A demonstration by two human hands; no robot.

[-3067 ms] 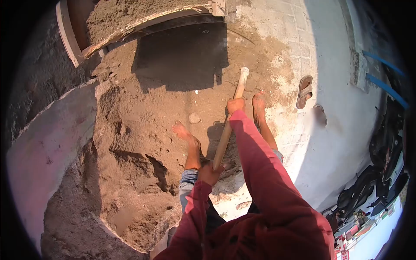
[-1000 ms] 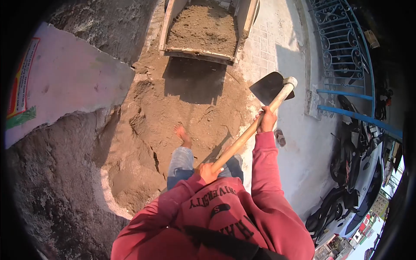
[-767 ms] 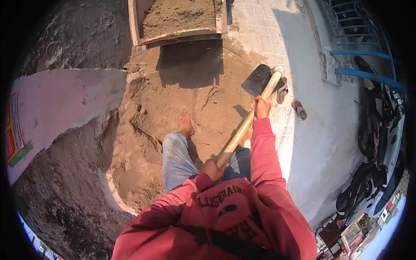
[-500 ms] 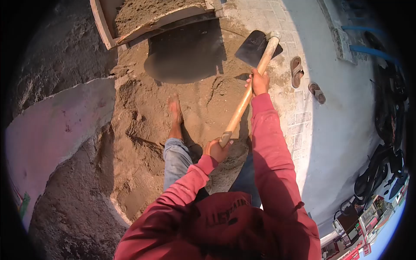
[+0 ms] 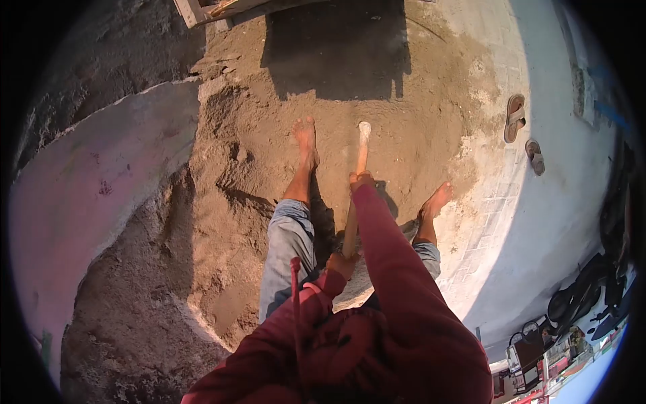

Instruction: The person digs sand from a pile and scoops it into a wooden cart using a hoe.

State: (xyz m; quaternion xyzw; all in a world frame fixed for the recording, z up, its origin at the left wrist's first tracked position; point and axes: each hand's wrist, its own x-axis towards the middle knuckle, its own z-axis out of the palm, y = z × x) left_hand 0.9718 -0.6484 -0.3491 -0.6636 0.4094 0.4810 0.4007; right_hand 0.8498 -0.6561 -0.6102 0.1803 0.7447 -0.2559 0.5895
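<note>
A long-handled hoe (image 5: 351,225) runs up the middle of the view, its wooden shaft between my legs. Lower down, near the shaft's rear end, my left hand (image 5: 342,264) is wrapped round it. My right hand (image 5: 362,179) grips the same shaft farther forward. The pale top of the hoe's head end is against the brown sand (image 5: 431,101), and its dark blade is out of sight, apparently in the sand. My bare feet stand apart on either side of the shaft.
At the top, a wooden box (image 5: 232,8) casts a dark shadow over the sand. Two sandals (image 5: 515,119) lie on the paving to the right. A broken pinkish slab (image 5: 108,175) is at the left. A pale wall (image 5: 538,222) runs down the right side.
The hoe has swung down and left from the paved side. Its blade, visible earlier, is now hidden at the sand. Both hands still hold the shaft; the box has shifted upward in view.
</note>
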